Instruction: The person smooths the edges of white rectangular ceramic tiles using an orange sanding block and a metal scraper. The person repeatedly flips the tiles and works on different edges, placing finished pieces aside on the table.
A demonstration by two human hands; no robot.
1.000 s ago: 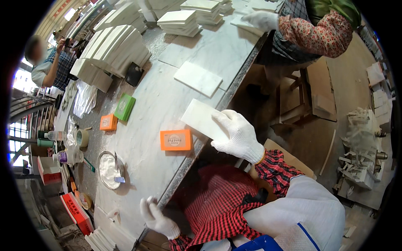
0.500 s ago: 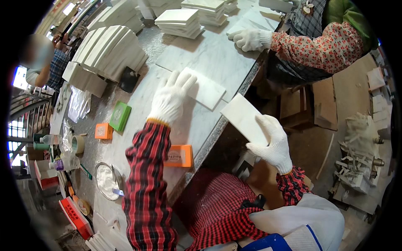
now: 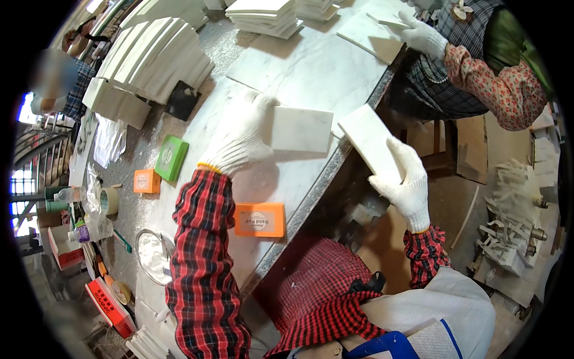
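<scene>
- My gloved left hand (image 3: 242, 134) touched the left end of a white tile (image 3: 302, 130); its fingers were partly hidden, so I couldn't tell whether they gripped.
- That white tile was over the table (image 3: 293, 179), at my left hand's 3 o'clock, long axis 9-to-3; the left hand was nearer.
- A second tile (image 3: 372, 143) slanted 11-to-5.
- My right hand (image 3: 408, 188), thumb and fingers around the second tile, had the white tile at 10 o'clock, well apart.

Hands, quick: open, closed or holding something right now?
Left hand: closed on one end of a white stone tile; fingertips unclear.
Right hand: closed, holding a second white stone tile by its near end.
</scene>
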